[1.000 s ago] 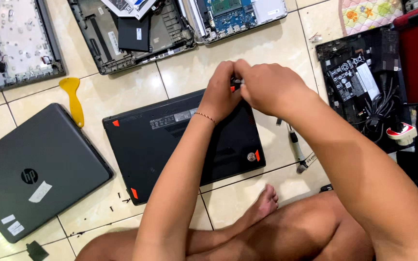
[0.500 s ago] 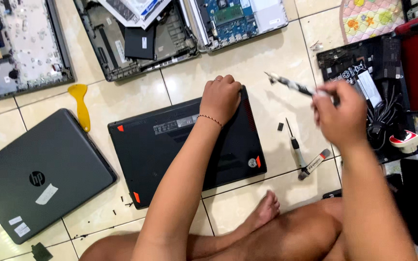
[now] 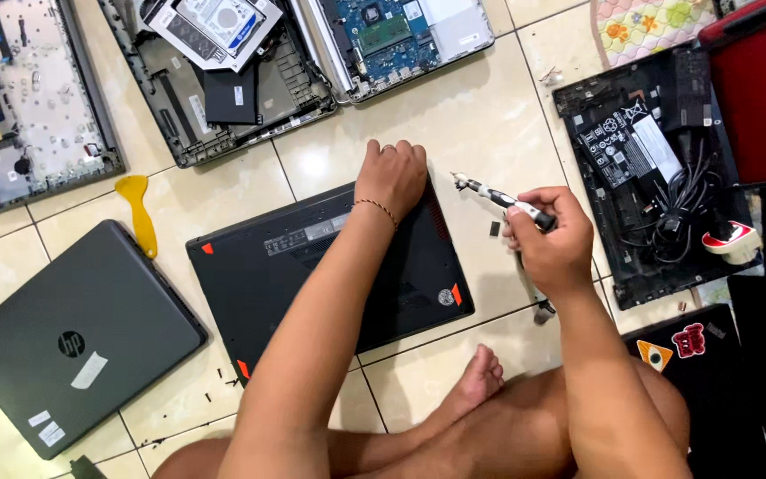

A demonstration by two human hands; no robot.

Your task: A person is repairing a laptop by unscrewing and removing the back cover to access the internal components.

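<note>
A black laptop (image 3: 312, 266) lies bottom up on the tiled floor in front of me. My left hand (image 3: 390, 177) rests on its far right corner, fingers curled over the edge. My right hand (image 3: 551, 239) hovers to the right of the laptop and grips a slim black and silver screwdriver (image 3: 498, 197), its tip pointing left toward the laptop's corner. A second screwdriver (image 3: 538, 302) lies on the floor under my right wrist, partly hidden.
A closed grey laptop (image 3: 73, 341) lies at the left, a yellow pry tool (image 3: 139, 213) beside it. Opened laptop chassis (image 3: 223, 98) and a blue circuit board (image 3: 392, 35) line the far side. A black chassis with cables (image 3: 658, 168) and a tape roll (image 3: 729, 239) sit at right. My bare foot (image 3: 476, 381) rests near the laptop.
My right hand left the laptop's corner, swung out to the right with the screwdriver, and has now come back partway toward the laptop. My left hand stayed on the corner.
</note>
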